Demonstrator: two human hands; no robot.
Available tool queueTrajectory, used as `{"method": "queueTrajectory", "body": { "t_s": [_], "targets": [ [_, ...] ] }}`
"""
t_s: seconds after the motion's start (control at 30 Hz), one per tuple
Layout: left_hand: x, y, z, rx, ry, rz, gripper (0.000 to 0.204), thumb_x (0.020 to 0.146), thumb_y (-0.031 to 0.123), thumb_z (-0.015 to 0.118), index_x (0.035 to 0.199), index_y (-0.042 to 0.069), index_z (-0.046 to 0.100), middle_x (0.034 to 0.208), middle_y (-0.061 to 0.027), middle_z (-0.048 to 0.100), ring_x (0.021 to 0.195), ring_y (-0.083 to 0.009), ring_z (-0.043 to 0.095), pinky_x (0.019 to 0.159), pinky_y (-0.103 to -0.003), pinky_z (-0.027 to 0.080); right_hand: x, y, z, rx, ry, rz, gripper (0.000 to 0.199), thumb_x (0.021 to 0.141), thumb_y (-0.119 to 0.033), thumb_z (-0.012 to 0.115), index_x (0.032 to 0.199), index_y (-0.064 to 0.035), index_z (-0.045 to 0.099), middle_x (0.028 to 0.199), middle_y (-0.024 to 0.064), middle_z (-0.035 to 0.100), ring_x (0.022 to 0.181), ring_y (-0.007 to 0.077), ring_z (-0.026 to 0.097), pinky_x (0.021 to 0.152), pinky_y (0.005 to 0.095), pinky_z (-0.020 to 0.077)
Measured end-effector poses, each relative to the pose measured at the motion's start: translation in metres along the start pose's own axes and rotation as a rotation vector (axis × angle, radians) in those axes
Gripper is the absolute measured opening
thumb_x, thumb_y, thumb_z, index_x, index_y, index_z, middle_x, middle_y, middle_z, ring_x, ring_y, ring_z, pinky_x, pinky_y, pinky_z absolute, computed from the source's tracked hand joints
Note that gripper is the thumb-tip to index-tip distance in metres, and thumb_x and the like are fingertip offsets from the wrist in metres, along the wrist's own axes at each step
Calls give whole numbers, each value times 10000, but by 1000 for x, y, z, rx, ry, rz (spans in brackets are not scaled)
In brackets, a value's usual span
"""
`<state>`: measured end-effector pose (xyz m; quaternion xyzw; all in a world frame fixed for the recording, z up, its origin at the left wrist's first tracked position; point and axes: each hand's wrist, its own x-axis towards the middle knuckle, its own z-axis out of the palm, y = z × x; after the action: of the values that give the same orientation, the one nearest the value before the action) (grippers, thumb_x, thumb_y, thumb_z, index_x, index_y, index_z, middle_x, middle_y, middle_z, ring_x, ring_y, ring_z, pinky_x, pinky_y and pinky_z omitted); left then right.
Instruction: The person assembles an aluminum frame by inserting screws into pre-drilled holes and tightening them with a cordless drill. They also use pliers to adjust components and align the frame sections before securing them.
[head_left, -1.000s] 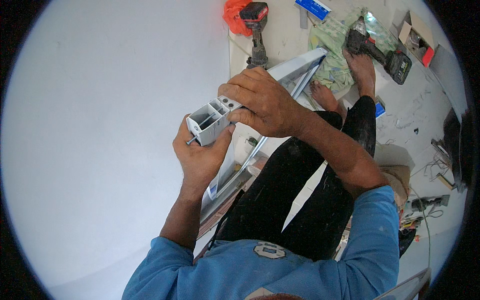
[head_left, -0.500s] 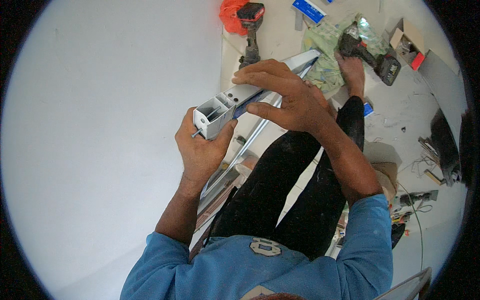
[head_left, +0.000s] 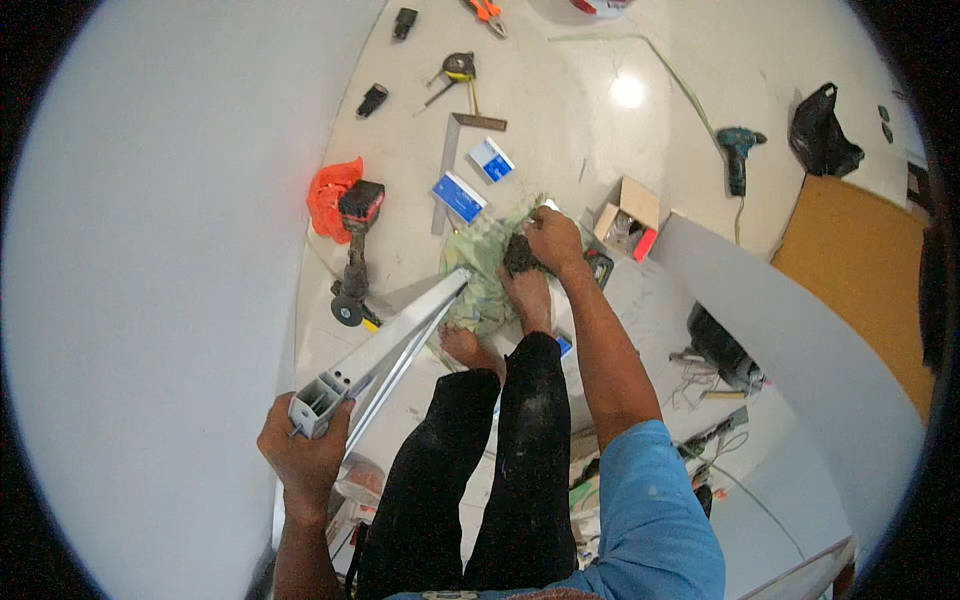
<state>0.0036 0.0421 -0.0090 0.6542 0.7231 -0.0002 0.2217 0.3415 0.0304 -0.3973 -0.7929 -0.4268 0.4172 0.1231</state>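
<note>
Profile [head_left: 400, 322], white and hollow, slants from the lower left of the frame to the centre, its far end at the green cloth [head_left: 480, 310]. The left hand [head_left: 305, 448] grasps its near end, where a screw [head_left: 296, 431] juts out. Near the centre, the right hand [head_left: 556, 240] is over a black drill [head_left: 601, 266], mostly hidden; whether it grips that, I cannot tell. At left lies a grinder [head_left: 356, 258]; at upper centre, a tape measure [head_left: 459, 67].
</note>
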Motion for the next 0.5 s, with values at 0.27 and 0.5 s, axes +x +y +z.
{"method": "queueTrajectory", "body": {
  "t_s": [0.27,0.5],
  "targets": [
    [1,-12,4,99,84,15,504,683,260,1061,977,50,710,865,-144,755,780,-347,764,708,-455,601,152,-47,25,-14,65,-131,308,961,-282,725,1139,-39,790,1103,258,797,1057,462,770,967,571,603],
    [-12,-18,5,188,40,48,615,673,419,1054,984,67,657,878,-142,688,788,-374,710,700,-524,529,195,-85,52,-65,78,-191,315,947,-252,734,1207,-80,778,1073,233,784,1010,441,767,965,575,605]
  ]
}}
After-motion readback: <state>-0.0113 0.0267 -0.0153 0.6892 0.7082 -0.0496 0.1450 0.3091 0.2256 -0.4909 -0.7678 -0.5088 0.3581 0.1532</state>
